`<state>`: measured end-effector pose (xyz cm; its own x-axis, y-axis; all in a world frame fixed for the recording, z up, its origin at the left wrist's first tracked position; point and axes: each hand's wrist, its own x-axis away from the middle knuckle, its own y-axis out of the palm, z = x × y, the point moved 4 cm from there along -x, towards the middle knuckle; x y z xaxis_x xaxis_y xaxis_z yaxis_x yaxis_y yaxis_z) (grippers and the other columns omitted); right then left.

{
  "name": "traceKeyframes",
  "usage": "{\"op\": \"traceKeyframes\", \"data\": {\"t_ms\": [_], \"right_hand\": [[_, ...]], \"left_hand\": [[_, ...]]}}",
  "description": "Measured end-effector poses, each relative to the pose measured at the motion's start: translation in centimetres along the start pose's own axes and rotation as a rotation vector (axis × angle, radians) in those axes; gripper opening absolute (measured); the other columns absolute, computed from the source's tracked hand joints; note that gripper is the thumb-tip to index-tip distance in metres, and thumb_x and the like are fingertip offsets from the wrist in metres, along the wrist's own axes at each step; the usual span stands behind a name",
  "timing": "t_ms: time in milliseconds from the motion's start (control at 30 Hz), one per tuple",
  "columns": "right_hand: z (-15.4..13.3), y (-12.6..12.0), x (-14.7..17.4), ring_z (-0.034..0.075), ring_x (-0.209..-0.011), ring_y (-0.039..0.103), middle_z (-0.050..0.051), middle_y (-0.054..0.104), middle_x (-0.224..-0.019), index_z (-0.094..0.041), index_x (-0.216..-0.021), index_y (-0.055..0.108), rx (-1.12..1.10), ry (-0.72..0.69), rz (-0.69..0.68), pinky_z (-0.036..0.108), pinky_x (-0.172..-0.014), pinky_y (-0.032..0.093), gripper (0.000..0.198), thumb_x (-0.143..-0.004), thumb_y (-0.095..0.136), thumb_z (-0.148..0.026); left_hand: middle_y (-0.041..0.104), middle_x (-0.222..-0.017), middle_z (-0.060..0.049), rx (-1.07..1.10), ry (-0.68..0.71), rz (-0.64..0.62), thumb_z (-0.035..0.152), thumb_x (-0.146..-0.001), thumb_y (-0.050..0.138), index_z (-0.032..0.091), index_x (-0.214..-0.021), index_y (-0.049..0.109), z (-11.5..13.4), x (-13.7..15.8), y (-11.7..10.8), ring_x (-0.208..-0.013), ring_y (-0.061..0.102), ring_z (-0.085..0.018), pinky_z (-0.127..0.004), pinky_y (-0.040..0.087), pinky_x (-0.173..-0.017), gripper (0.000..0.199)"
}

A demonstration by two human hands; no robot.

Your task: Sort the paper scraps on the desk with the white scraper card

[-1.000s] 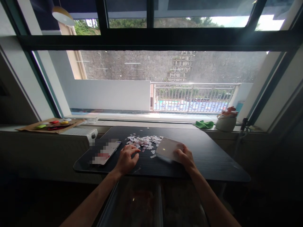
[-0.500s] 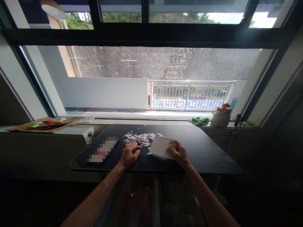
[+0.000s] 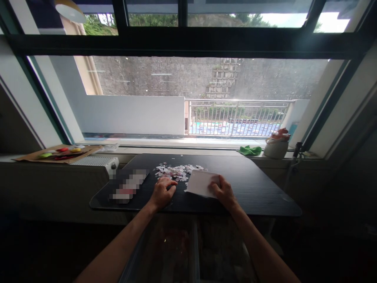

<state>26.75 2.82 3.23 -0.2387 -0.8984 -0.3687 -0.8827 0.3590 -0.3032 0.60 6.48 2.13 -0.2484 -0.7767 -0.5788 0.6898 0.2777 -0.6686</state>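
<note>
White, translucent and flat, a thin piece (image 3: pixel 198 182) is gripped in the right hand (image 3: pixel 225 193).

From my remote feed I see the thin piece stretch leftward from that hand's thumb and fingers, beside a heap of paper scraps (image 3: pixel 173 171) too small to read; the left hand (image 3: pixel 161 193) rests just on the near side of the heap, loosely curled, and I cannot tell whether it holds anything; below lies a dark table (image 3: pixel 256 196); farther left, pixelation hides any lettering on a flat object (image 3: pixel 129 187); beyond, a green cloth (image 3: pixel 249 150) lies near a pale pot (image 3: pixel 276 149).
</note>
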Motion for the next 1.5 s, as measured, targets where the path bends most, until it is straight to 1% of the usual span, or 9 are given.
{"op": "traceKeyframes", "data": {"t_ms": [200,300,433,633,833,933,1200,1400,1500], "right_hand": [[0.2,-1.3,0.1,0.021,-0.067,0.056,0.002,0.061,-0.068,-0.024,-0.077,0.057,0.108,0.094,0.125,0.032,-0.063,0.043,0.017,-0.067,0.045,-0.032],[0.5,-1.8,0.2,0.024,-0.069,0.057,0.004,0.062,-0.069,-0.025,-0.08,0.057,0.185,0.166,0.221,0.033,-0.064,0.042,0.017,-0.069,0.046,-0.032],[0.4,-1.8,0.2,0.027,-0.07,0.059,0.007,0.065,-0.072,-0.024,-0.083,0.061,0.245,0.194,0.242,0.035,-0.065,0.042,0.02,-0.07,0.047,-0.031],[0.2,-1.7,0.3,0.028,-0.074,0.061,0.008,0.067,-0.074,-0.023,-0.087,0.063,0.279,0.212,0.255,0.035,-0.067,0.042,0.024,-0.071,0.047,-0.03],[0.4,-2.2,0.6,0.028,-0.074,0.061,0.009,0.066,-0.074,-0.022,-0.092,0.062,0.283,0.217,0.315,0.035,-0.066,0.043,0.027,-0.073,0.045,-0.031],[0.4,-2.2,0.6,0.027,-0.072,0.061,0.008,0.066,-0.075,-0.021,-0.094,0.06,0.255,0.16,0.319,0.035,-0.066,0.044,0.028,-0.074,0.043,-0.031],[0.1,0.2,0.1,0.019,-0.06,0.058,0.0,0.064,-0.067,-0.022,-0.088,0.057,0.16,-0.064,0.087,0.031,-0.061,0.045,0.025,-0.075,0.05,-0.042],[0.2,-0.6,0.1,0.021,-0.059,0.056,0.0,0.059,-0.062,-0.022,-0.085,0.054,0.21,-0.025,0.194,0.033,-0.062,0.043,0.018,-0.075,0.045,-0.035],[0.1,-0.2,0.1,0.02,-0.06,0.057,-0.001,0.06,-0.063,-0.023,-0.086,0.055,0.206,-0.026,0.164,0.032,-0.062,0.044,0.019,-0.076,0.048,-0.037]], "left_hand": [[0.07,-0.092,-0.005,-0.073,0.026,-0.046,0.021,-0.081,0.052,0.023,-0.089,0.073,0.2,0.1,0.2,-0.102,0.06,-0.024,-0.044,0.045,-0.097,0.023],[0.067,-0.106,-0.006,-0.116,0.079,-0.115,0.027,-0.083,0.053,0.025,-0.106,0.071,1.0,0.5,0.5,-0.113,0.055,-0.027,-0.05,0.036,-0.107,0.029],[0.056,-0.132,-0.006,-0.155,0.165,-0.251,0.039,-0.087,0.054,0.033,-0.127,0.059,2.1,0.9,1.4,-0.129,0.044,-0.029,-0.057,0.019,-0.114,0.041],[0.049,-0.141,-0.008,-0.197,0.205,-0.362,0.045,-0.09,0.049,0.035,-0.128,0.058,2.3,0.9,2.1,-0.135,0.038,-0.033,-0.063,0.02,-0.111,0.04],[0.053,-0.135,-0.007,-0.215,0.225,-0.267,0.035,-0.087,0.051,0.03,-0.106,0.069,2.7,1.3,0.8,-0.131,0.041,-0.028,-0.057,0.012,-0.117,0.026],[0.057,-0.128,-0.007,-0.219,0.208,-0.195,0.031,-0.084,0.054,0.028,-0.096,0.071,1.8,1.8,-0.6,-0.129,0.043,-0.028,-0.055,0.016,-0.116,0.021],[0.06,-0.123,-0.01,-0.222,0.077,-0.019,0.036,-0.086,0.048,0.022,-0.123,0.056,-1.3,1.8,-2.3,-0.118,0.052,-0.028,-0.052,0.034,-0.106,0.04],[0.064,-0.119,-0.007,-0.218,0.067,0.004,0.036,-0.085,0.049,0.023,-0.118,0.058,-1.0,1.9,-2.3,-0.116,0.055,-0.027,-0.048,0.036,-0.105,0.037],[0.065,-0.118,-0.008,-0.223,0.063,0.003,0.036,-0.084,0.048,0.022,-0.117,0.059,-0.9,1.9,-2.3,-0.115,0.055,-0.027,-0.048,0.037,-0.105,0.038]]}}
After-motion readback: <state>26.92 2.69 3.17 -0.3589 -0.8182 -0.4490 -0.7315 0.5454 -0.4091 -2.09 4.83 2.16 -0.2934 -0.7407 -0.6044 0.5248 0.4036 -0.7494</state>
